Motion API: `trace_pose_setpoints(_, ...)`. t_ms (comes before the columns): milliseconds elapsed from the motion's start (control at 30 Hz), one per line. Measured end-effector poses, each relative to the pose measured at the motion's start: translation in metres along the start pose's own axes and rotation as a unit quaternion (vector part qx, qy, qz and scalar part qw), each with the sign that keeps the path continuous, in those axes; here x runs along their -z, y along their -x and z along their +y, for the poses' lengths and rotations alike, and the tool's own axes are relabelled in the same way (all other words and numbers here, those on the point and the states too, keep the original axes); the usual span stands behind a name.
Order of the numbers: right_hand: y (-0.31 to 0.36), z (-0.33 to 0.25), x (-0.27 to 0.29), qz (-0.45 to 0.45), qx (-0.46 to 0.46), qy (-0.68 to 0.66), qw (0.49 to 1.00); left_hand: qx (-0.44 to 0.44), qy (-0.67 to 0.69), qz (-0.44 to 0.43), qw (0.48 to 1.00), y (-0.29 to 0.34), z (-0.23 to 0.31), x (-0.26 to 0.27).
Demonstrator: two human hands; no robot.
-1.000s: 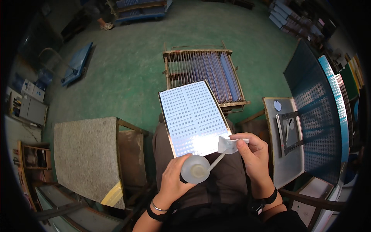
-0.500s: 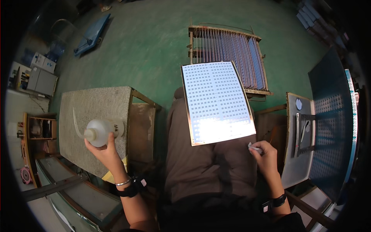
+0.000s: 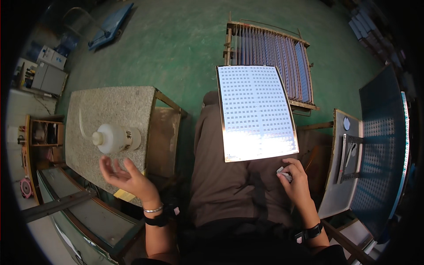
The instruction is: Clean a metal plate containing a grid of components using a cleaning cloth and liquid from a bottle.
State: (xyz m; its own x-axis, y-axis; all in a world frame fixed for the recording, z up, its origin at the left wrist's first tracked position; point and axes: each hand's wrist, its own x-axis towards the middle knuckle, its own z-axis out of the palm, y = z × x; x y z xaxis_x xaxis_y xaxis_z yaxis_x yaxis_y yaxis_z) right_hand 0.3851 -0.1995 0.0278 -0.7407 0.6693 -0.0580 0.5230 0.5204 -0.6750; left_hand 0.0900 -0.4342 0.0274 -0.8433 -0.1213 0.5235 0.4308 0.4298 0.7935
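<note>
A white plastic wash bottle (image 3: 115, 138) with a bent spout stands on the grey stone-like tabletop at my left. Just in front of it, my left hand (image 3: 126, 176) is empty with its fingers apart. My right hand (image 3: 295, 179) pinches a small wad of whitish cloth (image 3: 285, 175) between thumb and fingers, close to the near right corner of a panel. That flat rectangular panel (image 3: 256, 110), white-blue with rows of small dark marks and a coppery edge, lies over my knees. A bright glare covers its near part.
Beyond the panel a metal rack (image 3: 274, 57) holds several upright panels. The grey tabletop (image 3: 88, 115) has a yellow piece (image 3: 125, 194) at its near edge. On the right are a pale board (image 3: 329, 194) with a metal frame and a tall dark-blue perforated panel (image 3: 380, 154). A blue cart (image 3: 110, 27) stands far left.
My left hand has let go of the bottle and drawn back toward me, its fingers opening. My right hand with the cloth has shifted slightly left. The whole view has turned a little.
</note>
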Motion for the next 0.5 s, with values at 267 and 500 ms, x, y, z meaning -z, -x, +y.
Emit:
trace_pose_setpoints(267,-0.031,-0.017,-0.011,-0.056,-0.012,-0.151,0.987,0.363,0.235,-0.561,0.706,0.084,0.023,-0.056)
trace_pose_setpoints(500,-0.075,-0.037,-0.050,-0.059,0.087,-0.105,0.989,0.486,0.212,-0.569,0.628,0.080,0.036,-0.089)
